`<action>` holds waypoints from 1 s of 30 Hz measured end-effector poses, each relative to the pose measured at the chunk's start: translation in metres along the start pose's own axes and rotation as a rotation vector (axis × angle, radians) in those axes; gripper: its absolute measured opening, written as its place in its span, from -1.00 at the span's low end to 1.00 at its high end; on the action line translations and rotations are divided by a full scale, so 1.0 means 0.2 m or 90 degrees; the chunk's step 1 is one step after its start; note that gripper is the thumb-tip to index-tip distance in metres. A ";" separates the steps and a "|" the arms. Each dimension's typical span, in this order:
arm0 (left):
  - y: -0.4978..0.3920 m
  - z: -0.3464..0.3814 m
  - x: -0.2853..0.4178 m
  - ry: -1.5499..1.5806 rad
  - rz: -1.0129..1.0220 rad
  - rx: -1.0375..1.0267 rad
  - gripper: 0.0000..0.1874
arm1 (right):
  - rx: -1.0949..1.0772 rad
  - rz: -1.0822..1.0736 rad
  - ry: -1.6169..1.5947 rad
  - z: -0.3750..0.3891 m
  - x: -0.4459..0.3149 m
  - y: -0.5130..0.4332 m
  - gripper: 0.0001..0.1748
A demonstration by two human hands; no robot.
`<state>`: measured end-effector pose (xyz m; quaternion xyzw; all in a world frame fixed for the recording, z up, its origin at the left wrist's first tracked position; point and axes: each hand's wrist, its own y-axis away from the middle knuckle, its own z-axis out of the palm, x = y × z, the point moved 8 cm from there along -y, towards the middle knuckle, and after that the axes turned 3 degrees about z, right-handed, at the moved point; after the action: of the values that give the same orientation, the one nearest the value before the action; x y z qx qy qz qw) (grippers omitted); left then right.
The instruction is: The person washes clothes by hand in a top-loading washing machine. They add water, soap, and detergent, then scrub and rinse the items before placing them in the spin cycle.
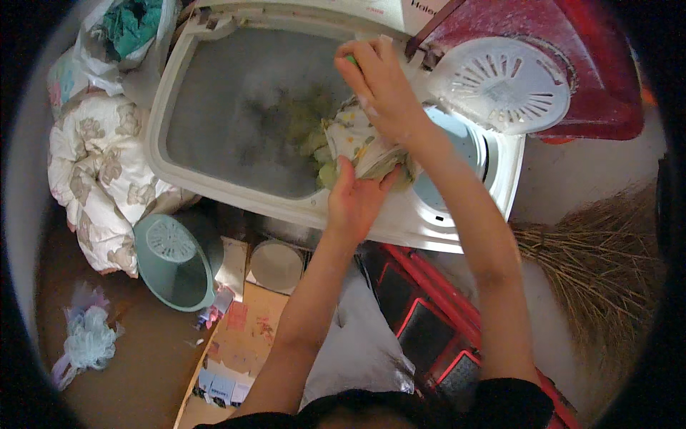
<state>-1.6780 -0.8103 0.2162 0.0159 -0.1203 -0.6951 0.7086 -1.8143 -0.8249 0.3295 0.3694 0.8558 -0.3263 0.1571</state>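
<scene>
Over the right edge of the wash tub of a twin-tub washing machine (244,198), my two hands are at a bunched, patterned pale cloth (356,134). My left hand (358,201) supports the cloth from below, thumb on its near side and fingers partly under it. Above it, my right hand (375,75) is curled around a small green item (351,60), only the end of which shows; what it is I cannot tell. Greenish fabric hangs beside the cloth over the tub, where cloudy grey water (230,118) stands. The round spin tub (455,145) lies to the right, partly behind my right forearm.
A slotted white plastic lid (504,86) rests beside a dark red surface (600,80). Left stand a floral fabric bundle (107,171) and a green plastic basin (174,284). A cardboard box (257,332) is near me; a twig broom (600,268) lies right.
</scene>
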 end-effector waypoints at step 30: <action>0.10 0.05 0.25 -0.128 0.091 0.187 -0.48 | -0.066 0.215 -0.281 0.00 0.14 0.40 -0.85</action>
<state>-1.6609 -0.8569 0.2364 0.0412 -0.2917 -0.6158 0.7307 -1.7737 -0.7695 0.2797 0.4184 0.7429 -0.3240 0.4101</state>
